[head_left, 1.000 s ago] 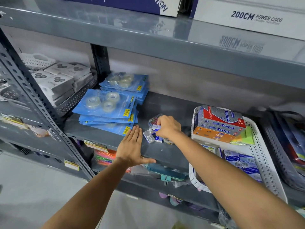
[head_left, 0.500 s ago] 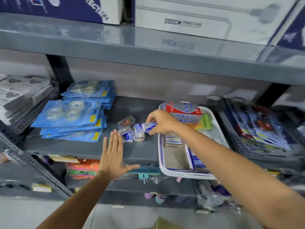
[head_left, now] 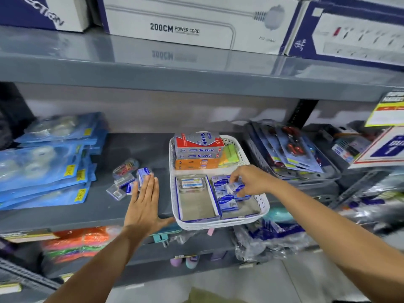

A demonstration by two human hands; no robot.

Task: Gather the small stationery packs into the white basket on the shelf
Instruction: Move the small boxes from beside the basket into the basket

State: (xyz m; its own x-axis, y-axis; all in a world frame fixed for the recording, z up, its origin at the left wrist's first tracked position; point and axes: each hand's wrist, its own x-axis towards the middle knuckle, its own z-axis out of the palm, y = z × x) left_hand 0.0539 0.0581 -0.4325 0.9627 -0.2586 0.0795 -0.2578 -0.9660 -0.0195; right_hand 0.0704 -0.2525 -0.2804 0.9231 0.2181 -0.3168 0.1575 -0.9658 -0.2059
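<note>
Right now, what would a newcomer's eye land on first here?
The white basket at the middle of the grey shelf, with the right hand inside it holding a small blue pack over the others. Left of the basket, the left hand lies flat and open beside a loose cluster of small packs on the shelf. On the far left sit stacked blue tape packs.

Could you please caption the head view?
Right hand lowers a small blue-white pack into the white perforated plastic basket.
</note>
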